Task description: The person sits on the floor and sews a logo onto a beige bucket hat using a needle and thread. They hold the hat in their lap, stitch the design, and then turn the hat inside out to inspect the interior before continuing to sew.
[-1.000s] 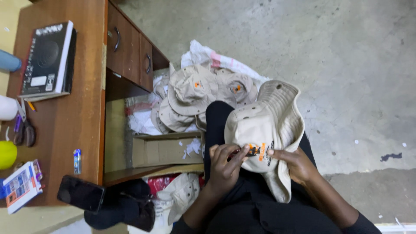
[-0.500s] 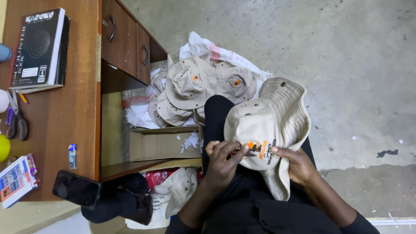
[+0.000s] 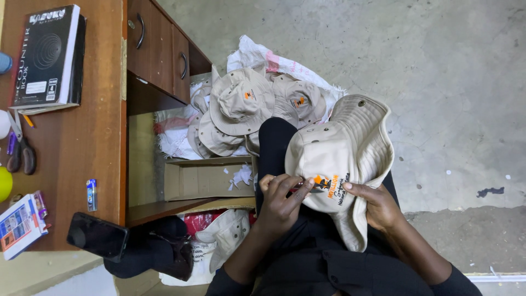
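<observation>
Beige cloth hat (image 3: 334,151), hands (image 3: 282,200) pinching embroidery (image 3: 329,188)

A hat (image 3: 339,159) lies on the person's lap, with the left hand (image 3: 279,200) at its near left edge and the right hand (image 3: 378,205) at its near right. Just beyond the knee a pile of hats (image 3: 246,109) rests on a sack (image 3: 263,57) on the floor, with an open box (image 3: 203,178) left of the knee. The counter (image 3: 76,137) stands at the left, carrying a book (image 3: 46,55) at the far end, scissors (image 3: 22,148) nearer and a phone (image 3: 97,237) at its near edge.
</observation>
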